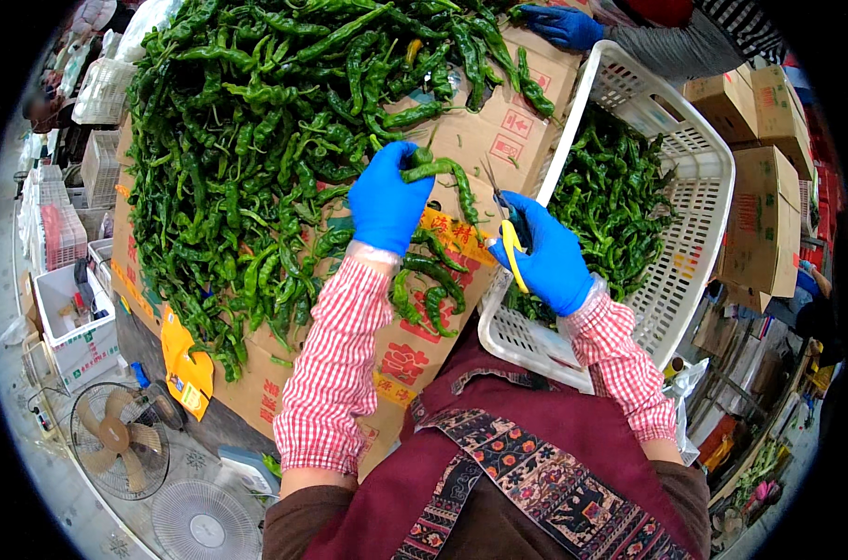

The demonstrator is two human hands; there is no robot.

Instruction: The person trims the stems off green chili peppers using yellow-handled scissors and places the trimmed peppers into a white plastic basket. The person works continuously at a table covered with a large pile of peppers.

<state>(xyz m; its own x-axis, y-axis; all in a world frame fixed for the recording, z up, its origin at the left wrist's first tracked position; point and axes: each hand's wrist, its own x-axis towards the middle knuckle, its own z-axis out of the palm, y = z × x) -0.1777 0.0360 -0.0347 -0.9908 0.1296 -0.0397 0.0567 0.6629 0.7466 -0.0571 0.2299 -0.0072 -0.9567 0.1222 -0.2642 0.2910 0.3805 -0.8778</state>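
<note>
My left hand (389, 198), in a blue glove, is closed on a curved green chili pepper (454, 177) above the cardboard-covered table. In my right hand (547, 257), also gloved in blue, is a pair of scissors (510, 245) with yellow on the handles, blades pointing up and a little left. A gap separates the blades from the pepper. Loose green peppers (247, 149) lie heaped around and beyond my left hand, with a few more (431, 285) just below it. To the right, a white slatted plastic basket (704, 219) holds many more peppers (611, 196).
At the top, another person's blue-gloved hand (564, 26) rests by the heap. Cardboard boxes (760, 215) are stacked at the right, beyond the basket. Two fans, one brown-bladed (116, 434) and one white (205, 523), stand at lower left near a white foam box (77, 322).
</note>
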